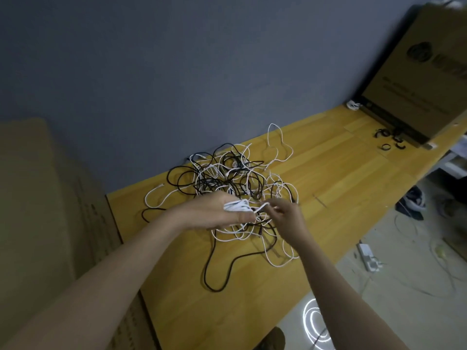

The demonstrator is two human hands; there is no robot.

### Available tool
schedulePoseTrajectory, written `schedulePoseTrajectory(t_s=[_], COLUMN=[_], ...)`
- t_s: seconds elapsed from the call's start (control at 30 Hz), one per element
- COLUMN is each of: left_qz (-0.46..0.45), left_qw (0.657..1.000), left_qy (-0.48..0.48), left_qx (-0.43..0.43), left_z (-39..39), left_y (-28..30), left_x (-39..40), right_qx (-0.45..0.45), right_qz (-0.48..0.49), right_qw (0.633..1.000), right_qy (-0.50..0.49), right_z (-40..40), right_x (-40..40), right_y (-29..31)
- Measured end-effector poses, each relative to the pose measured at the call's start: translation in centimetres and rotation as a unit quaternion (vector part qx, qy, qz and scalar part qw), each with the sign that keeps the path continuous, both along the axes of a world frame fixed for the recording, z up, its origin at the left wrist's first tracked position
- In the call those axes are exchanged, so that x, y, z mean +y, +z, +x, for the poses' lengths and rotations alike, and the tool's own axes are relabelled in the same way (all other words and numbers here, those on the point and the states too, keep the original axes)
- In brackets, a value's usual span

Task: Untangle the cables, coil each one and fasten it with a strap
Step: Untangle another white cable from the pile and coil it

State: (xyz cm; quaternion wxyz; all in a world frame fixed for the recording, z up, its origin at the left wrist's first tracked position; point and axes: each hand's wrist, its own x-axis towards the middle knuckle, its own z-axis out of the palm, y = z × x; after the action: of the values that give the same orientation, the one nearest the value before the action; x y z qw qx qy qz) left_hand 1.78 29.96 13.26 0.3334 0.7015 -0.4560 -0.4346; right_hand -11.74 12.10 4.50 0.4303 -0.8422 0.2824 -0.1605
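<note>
Left hand (214,210) around white coil (237,205)

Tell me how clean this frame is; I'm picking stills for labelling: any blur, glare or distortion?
Head view: dim, even light; edges smeared, the box print unreadable; wide-angle bend tilts the table; ring glare on the floor; the cables and both hands, left and right, are fairly sharp.
</note>
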Motion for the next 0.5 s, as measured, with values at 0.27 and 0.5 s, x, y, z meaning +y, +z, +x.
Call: schedulePoseTrajectory(t_s=[0.27,0.5], left_qz=[-0.089,-0.118], left_qw=[0.975,0.967], left_qy=[0.197,0.226], left_qx=[-0.044,-0.004], left_z=[2.2,1.9], left_y=[-0.7,-0.7], left_x=[0.0,0.1], right_qx=[0.081,0.136], right_qz=[0.124,0.164], right_qw=[0.983,0.960], right_qy=[0.108,0.183], right_z=[0.3,-1.6], right_x=[5.6,4.5], right_y=[-0.8,-1.5])
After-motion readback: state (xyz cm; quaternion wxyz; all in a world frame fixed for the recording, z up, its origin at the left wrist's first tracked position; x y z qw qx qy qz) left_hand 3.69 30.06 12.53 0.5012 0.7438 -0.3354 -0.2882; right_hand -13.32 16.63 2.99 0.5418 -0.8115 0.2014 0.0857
